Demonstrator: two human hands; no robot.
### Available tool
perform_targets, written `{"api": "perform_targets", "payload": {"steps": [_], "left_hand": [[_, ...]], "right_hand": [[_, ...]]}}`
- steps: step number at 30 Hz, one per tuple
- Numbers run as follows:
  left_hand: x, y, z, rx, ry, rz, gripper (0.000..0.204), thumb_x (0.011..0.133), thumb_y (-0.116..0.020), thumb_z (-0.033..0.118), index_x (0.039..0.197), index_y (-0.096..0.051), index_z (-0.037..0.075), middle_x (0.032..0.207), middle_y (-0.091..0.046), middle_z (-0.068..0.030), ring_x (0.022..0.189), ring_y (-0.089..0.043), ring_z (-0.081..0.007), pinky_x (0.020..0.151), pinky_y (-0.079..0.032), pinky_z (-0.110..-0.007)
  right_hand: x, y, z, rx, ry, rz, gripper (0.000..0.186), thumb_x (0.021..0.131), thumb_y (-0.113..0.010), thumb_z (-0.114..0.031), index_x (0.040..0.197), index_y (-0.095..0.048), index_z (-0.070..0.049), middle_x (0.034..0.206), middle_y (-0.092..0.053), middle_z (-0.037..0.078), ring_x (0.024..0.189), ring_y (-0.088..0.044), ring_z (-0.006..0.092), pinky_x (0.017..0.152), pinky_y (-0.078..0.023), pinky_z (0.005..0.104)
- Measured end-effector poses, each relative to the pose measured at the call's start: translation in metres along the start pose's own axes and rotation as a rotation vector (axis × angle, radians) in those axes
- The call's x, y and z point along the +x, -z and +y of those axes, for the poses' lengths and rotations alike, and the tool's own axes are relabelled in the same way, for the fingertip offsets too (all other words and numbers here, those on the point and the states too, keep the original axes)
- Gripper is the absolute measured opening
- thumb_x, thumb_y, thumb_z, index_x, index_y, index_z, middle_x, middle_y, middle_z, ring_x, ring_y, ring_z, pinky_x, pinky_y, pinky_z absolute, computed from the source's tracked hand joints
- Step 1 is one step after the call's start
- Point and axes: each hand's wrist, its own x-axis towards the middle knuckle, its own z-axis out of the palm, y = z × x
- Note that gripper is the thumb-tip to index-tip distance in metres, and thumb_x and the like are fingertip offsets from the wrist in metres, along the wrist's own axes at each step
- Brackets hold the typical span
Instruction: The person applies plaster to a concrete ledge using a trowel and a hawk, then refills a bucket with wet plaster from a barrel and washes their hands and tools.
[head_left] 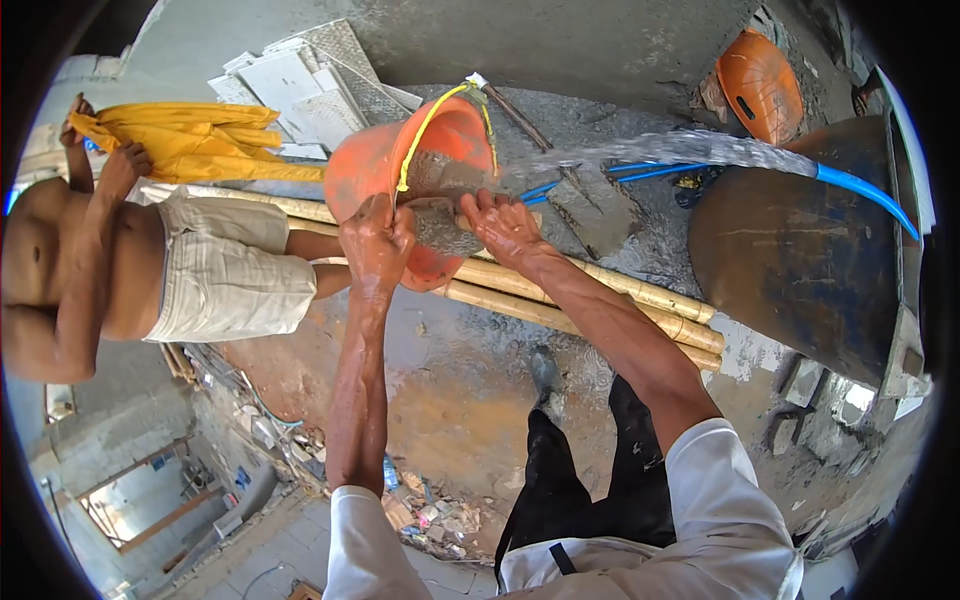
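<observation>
An orange bucket [360, 160] with grey grime on it is tilted on its side in front of me, its mouth turned to the right. A yellow rope handle [425, 132] loops over its rim. My left hand [375, 245] is closed on the bucket's near edge. At the mouth, my right hand [500, 228] is wet and its fingers are curled; what they hold, if anything, is hidden. Water [690, 150] shoots leftward toward the bucket from a blue hose [865, 195]. Both forearms are wet.
Several bamboo poles [660, 320] lie across the wet ground under my arms. A rusty drum [800, 240] stands right, with an orange container [762, 88] behind it. Broken tiles [300, 90] lean at the back wall. At left, a person [130, 240] holds a yellow cloth [190, 140].
</observation>
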Motion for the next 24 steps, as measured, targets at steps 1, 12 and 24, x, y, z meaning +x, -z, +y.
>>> {"api": "perform_targets", "payload": {"steps": [1,12,24], "left_hand": [[0.003,-0.007,0.000,-0.024,-0.011,-0.004,0.017,0.067,-0.057,-0.002,0.060,-0.041,0.001,0.054,-0.045,-0.0155,0.046,-0.047,-0.0349,0.045,-0.037,-0.041],[0.099,0.009,0.007,0.379,-0.393,0.278,0.023,0.074,-0.061,0.007,0.061,-0.042,0.003,0.059,-0.048,-0.0139,0.048,-0.048,-0.0327,0.045,-0.037,-0.040],[0.073,-0.089,-0.019,-0.788,0.390,0.115,0.016,0.077,-0.053,0.005,0.061,-0.053,0.006,0.050,-0.048,0.0027,0.041,-0.041,-0.0040,0.038,-0.031,-0.022]], "right_hand": [[-0.008,0.005,0.006,-0.043,-0.047,0.113,0.016,0.086,-0.051,-0.017,0.099,-0.045,-0.009,0.089,-0.054,0.013,0.091,-0.053,0.0256,0.064,-0.046,0.0437],[-0.220,0.024,0.073,0.112,-0.616,0.166,0.039,0.072,-0.058,0.002,0.108,-0.045,-0.005,0.093,-0.059,0.013,0.092,-0.054,0.0302,0.074,-0.043,0.0474],[-0.295,0.033,0.053,0.653,-1.008,0.364,0.040,0.072,-0.063,-0.009,0.110,-0.052,-0.009,0.089,-0.061,0.017,0.085,-0.059,0.0377,0.070,-0.049,0.0435]]}}
